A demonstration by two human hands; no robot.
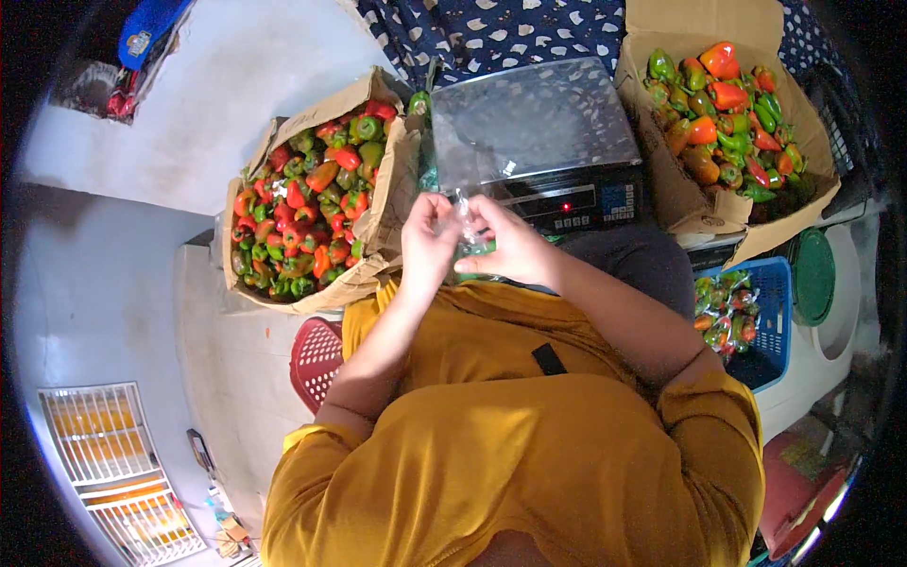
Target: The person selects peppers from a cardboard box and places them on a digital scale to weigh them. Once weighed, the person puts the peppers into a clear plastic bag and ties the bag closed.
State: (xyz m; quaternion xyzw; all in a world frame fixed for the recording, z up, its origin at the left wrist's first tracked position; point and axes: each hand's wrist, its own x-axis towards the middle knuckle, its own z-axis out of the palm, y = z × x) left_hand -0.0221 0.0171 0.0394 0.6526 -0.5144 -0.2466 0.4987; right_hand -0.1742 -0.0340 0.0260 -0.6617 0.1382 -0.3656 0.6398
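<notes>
Fingers (436,206) of the left hand (425,244) are pinching clear plastic (464,215). On the right hand (518,244), the thumb (480,267) is standing apart from the fingertips (481,209), which are meeting the plastic; I am unable to tell if they are gripping. The plastic is showing between both hands, just before the scale (609,210). Cardboard boxes (392,198) of peppers (307,203) are flanking the scale; a blue basket (778,326) is holding bagged peppers (735,304).
</notes>
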